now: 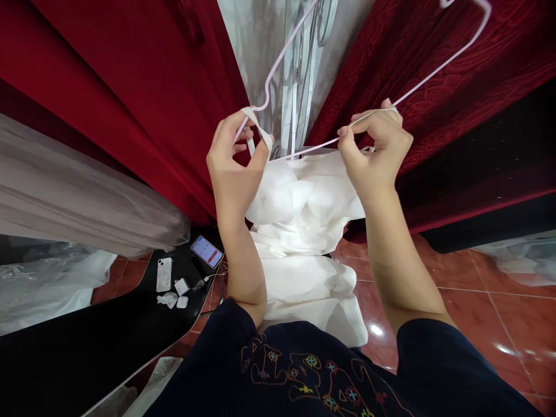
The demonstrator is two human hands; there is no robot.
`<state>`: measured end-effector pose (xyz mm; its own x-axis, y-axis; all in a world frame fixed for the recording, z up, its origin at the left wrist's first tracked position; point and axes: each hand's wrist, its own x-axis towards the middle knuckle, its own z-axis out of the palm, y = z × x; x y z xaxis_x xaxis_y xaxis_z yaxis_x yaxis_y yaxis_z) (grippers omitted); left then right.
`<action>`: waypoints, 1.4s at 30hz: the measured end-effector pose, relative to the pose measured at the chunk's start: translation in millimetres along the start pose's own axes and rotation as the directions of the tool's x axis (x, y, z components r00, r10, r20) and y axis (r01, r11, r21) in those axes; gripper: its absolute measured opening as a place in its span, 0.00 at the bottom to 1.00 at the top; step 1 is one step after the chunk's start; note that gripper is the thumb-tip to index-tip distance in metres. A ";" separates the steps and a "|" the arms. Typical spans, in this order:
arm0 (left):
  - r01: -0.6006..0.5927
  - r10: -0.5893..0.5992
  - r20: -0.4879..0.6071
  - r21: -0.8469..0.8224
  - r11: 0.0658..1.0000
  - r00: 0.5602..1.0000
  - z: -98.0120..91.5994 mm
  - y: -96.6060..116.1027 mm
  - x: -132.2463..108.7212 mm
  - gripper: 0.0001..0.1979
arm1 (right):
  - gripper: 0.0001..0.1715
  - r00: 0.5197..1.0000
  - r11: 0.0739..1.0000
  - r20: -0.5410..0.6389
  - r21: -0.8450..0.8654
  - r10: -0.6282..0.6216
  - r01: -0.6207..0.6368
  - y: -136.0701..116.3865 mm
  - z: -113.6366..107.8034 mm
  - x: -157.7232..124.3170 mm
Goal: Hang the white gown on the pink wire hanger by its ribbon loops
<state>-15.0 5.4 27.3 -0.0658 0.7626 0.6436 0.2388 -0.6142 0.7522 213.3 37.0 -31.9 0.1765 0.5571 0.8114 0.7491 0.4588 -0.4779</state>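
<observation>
A thin pale-pink wire hanger (438, 70) stretches between my hands, its upper part cut off by the top edge of the frame. My left hand (232, 179) pinches a white strap (257, 128) looped over the hanger's left end. On the other side, my right hand (376, 156) has thumb and finger closed on a second thin strap (371, 112), lying along the hanger's right arm. Below the hanger's bar hangs a white garment (304, 231), sheer at the top and falling in folds towards my lap.
Dark red draped cloth hangs on the left (143, 98) and right (360, 92), with clear hangers (295, 87) between. A black table (108, 318) at lower left bears two phones (207, 251), a white charger (181, 286) and small white items. Red tiles (469, 313) cover the floor.
</observation>
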 end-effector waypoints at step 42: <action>0.106 -0.273 -0.272 -0.503 0.858 0.923 43.1 -6.1 -21.6 0.14 | 0.15 0.990 0.986 0.104 0.130 0.095 -0.108 -76.5 4.1 -14.5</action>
<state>26.7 1.4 2.8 -0.3892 0.8162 0.4270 -0.2890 -0.5484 0.7847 150.9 -3.3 -8.5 0.1799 0.6669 0.7231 0.6360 0.4819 -0.6027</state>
